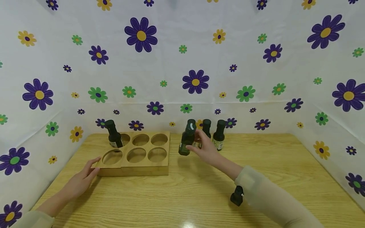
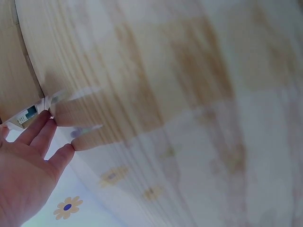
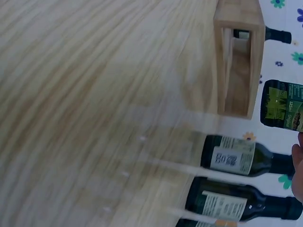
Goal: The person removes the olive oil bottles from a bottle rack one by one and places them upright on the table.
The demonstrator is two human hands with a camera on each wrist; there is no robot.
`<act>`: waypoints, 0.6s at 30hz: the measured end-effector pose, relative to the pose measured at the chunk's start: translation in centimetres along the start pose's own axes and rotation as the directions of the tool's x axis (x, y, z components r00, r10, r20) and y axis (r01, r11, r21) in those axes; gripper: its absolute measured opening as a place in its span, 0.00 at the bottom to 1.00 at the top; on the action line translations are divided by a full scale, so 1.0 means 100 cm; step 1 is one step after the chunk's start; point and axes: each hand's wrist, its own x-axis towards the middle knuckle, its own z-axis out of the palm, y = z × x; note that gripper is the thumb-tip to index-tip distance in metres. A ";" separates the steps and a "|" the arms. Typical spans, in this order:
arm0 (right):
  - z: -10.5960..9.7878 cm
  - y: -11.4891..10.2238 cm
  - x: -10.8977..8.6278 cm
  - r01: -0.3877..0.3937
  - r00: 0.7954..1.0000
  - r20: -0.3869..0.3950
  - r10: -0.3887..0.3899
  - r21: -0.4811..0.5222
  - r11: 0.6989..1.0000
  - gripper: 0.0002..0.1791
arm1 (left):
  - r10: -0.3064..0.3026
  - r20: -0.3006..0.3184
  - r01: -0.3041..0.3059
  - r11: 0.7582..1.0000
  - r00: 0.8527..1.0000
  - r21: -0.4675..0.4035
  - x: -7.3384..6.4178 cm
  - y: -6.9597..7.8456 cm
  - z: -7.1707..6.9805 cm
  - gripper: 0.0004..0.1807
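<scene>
My right hand (image 1: 206, 148) grips a dark green glass bottle (image 1: 186, 139) by its body and holds it, slightly tilted, above the table just right of a wooden rack (image 1: 145, 171). In the right wrist view the raised bottle (image 3: 279, 106) shows a green label, and only part of the right hand (image 3: 297, 170) is in frame. At the rack's front left corner, my left hand (image 1: 81, 183) rests its fingertips against the wood. The left wrist view shows those fingers (image 2: 40, 137) nearly straight. Another dark bottle (image 1: 114, 136) leans in the rack's back left hole.
Behind the right hand, dark bottles (image 1: 219, 136) stand near the table's back edge; the right wrist view shows a third cut off at the bottom. The rack has two rows of round holes. A flowered cloth (image 1: 168, 63) encloses the wooden table (image 1: 182, 196). A small black device (image 1: 237, 196) hangs by the right sleeve.
</scene>
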 end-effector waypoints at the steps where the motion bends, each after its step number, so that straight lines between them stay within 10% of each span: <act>1: -0.003 0.002 -0.001 -0.011 1.000 -0.003 0.011 -0.006 1.000 0.26 | 0.001 -0.001 -0.001 1.000 1.000 -0.001 0.000 0.000 0.000 0.30; 18: -0.019 0.032 -0.012 -0.083 0.996 0.015 0.085 -0.098 0.992 0.29 | 0.007 -0.009 -0.007 1.000 1.000 -0.009 0.000 0.002 0.000 0.30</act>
